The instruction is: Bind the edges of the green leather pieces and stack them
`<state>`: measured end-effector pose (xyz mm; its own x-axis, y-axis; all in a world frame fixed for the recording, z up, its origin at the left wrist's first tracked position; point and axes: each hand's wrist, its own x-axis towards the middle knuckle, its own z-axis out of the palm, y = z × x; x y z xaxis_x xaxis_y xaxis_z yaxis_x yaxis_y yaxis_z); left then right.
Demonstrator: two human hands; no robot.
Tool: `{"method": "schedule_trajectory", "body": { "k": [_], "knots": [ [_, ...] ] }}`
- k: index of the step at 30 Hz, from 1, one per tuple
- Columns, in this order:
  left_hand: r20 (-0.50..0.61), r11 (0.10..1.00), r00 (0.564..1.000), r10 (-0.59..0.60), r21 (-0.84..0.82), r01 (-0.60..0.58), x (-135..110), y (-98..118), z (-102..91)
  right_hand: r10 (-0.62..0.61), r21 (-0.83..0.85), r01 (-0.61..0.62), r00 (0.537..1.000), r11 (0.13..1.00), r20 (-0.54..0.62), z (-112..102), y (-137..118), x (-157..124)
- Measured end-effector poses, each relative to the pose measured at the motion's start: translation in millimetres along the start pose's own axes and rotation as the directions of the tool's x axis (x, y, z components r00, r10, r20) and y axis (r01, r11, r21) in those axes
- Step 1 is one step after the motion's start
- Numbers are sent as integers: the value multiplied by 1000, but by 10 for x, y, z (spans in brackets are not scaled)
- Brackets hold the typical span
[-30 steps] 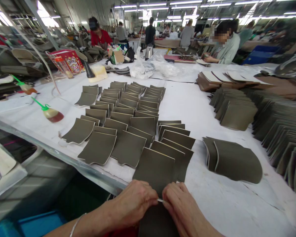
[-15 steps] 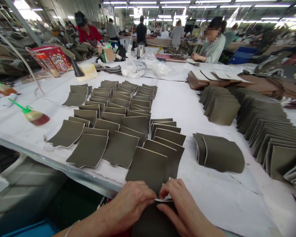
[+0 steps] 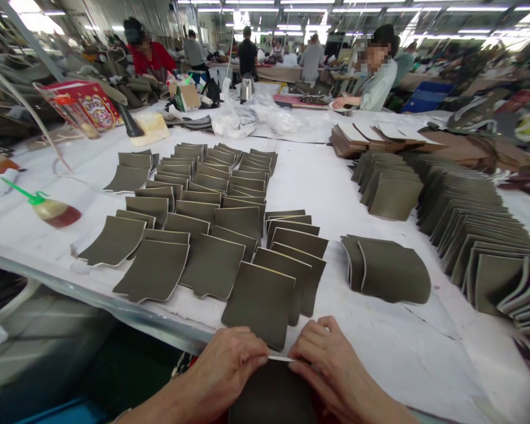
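Olive pieces [image 3: 258, 303] across white table [image 3: 322, 182], perhaps factory floor.

Piece: dark olive-grey cut panel [image 3: 274, 391], matte, thin white rim on top.
Pose: top edge level, lower part cut off from view.
Hold: top edge pinched between left hand [image 3: 227, 368] and right hand [image 3: 324, 365].

A long work table [image 3: 318, 176] under a white cover is carrying olive-grey cut pieces [image 3: 212, 206], which are lying in overlapping rows across its near left half. Just right of them a small curled pile [image 3: 388, 271] is sitting apart. Long shingled stacks [image 3: 472, 224] are running along the right side, with tan-backed stacks [image 3: 371, 138] lying beyond. A green-nozzled squeeze bottle [image 3: 48, 210] is lying at the left, and clear plastic bags [image 3: 256, 118] are bunching at the far end.
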<state>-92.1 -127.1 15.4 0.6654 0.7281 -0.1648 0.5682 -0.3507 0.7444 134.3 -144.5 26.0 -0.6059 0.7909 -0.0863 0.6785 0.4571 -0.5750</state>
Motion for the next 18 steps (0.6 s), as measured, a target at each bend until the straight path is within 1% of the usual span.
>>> {"method": "schedule_trajectory", "body": {
  "k": [4, 6, 9, 12, 14, 18],
  "knots": [
    [21, 999, 999, -34, -6, 34, 4, 17, -12, 2, -38, -2, 1000, 999, -9, -17, 46, -72],
    [23, 999, 999, -36, 10, 36, 24, 38, -17, 15, -29, -15, 1000, 999, -24, 0, 48, -86],
    [23, 998, 1000, -15, 58, 14, 67, 84, 0, 5, 37, -4, 999, 999, -39, 27, 29, -83],
    [35, 994, 999, 37, 100, -41, 110, 126, 47, -14, 69, 17, 999, 997, -51, 28, 15, -80],
    [24, 994, 998, 59, 96, -61, 132, 133, 87, 1, 86, 2, 999, 996, -42, 21, 20, -89],
    [-21, 996, 997, 76, 38, -75, 148, 95, 162, 58, 183, -56, 998, 982, -3, 33, 46, -113]
  ]
}}
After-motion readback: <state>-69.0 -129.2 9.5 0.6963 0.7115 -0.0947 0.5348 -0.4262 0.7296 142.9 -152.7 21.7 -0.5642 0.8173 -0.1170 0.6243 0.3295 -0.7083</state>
